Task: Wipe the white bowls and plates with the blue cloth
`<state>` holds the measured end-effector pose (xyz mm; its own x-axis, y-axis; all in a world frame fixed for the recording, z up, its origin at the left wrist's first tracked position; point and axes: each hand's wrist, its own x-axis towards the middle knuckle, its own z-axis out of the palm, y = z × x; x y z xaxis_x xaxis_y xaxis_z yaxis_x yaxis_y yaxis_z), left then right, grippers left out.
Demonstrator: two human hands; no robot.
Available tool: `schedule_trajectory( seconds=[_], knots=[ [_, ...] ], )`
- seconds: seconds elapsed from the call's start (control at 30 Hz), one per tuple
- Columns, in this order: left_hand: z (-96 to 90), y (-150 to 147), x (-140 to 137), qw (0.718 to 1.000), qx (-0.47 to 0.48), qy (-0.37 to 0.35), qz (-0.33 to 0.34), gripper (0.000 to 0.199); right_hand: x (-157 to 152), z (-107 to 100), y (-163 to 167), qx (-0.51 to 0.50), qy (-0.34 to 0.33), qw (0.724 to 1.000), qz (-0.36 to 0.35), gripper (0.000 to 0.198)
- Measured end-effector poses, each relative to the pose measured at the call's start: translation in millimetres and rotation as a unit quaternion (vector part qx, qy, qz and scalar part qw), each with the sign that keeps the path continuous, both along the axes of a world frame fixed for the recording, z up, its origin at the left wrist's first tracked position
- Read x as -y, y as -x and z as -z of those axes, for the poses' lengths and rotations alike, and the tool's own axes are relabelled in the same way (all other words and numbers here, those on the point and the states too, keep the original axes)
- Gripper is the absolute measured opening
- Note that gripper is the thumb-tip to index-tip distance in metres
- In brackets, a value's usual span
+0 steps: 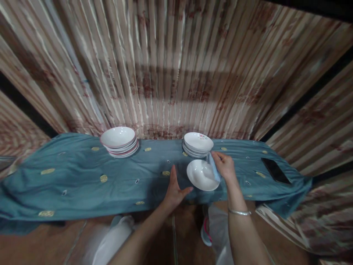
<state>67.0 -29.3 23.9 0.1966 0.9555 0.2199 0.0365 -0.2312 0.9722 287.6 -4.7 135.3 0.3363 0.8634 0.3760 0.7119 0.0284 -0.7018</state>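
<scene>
A white bowl (200,176) sits near the front of the cloth-covered table, tilted a little. My right hand (224,165) is closed on a light blue cloth (214,168) at the bowl's right rim. To the bowl's left is my left hand (175,189), thumb and fingers spread, with nothing in it; whether its thumb touches the rim I cannot tell. Just behind the bowl stands a stack of white bowls (198,141), the top one with a small red flower print. Farther left is another stack of white bowls (118,138) with pinkish-red rims.
A teal tablecloth (82,187) with yellow pineapple prints covers the table. At the right end lies a black phone (275,170). A pleated patterned curtain (165,73) hangs right behind the table. Below the front edge, my legs and the tiled floor (157,243) show.
</scene>
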Motion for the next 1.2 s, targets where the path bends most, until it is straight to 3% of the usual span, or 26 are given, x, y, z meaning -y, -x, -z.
schedule_trajectory(
  seconds=[0.13,0.23,0.33,0.5,0.63,0.77,0.9,1.0,1.2],
  knots=[
    [-15.8,36.7,-9.6,0.997,0.026,0.020,-0.063,0.112,8.1,-9.4,66.6,-0.035,-0.007,0.987,-0.155,0.041],
    [-25.3,62.3,-17.5,0.990,0.073,0.047,-0.110,0.108,9.9,1.2,120.7,-0.026,0.040,0.963,-0.265,0.040],
    [-33.1,87.9,-27.9,0.976,0.133,0.073,-0.156,0.107,2.8,17.7,166.8,-0.019,0.081,0.946,-0.314,0.039],
    [-53.5,131.5,-41.7,0.948,0.225,0.082,-0.212,0.103,-29.7,15.5,229.6,0.067,0.048,0.940,-0.331,0.026],
    [-78.8,161.5,-46.5,0.909,0.333,0.142,-0.209,0.098,-58.6,-10.8,274.0,0.181,0.028,0.933,-0.311,0.042],
    [-97.4,181.1,-51.6,0.885,0.407,0.145,-0.174,0.094,-79.9,-28.1,305.9,0.286,0.091,0.917,-0.263,0.054],
    [-99.1,189.0,-61.1,0.877,0.426,0.148,-0.163,0.096,-92.7,-30.6,321.5,0.352,0.134,0.890,-0.256,0.047],
    [-95.1,190.1,-67.6,0.875,0.431,0.149,-0.160,0.095,-97.9,-30.6,326.1,0.374,0.126,0.882,-0.257,0.033],
    [-94.6,190.3,-70.8,0.866,0.447,0.152,-0.163,0.099,-99.1,-36.5,329.2,0.405,0.090,0.869,-0.270,0.032]
  ],
)
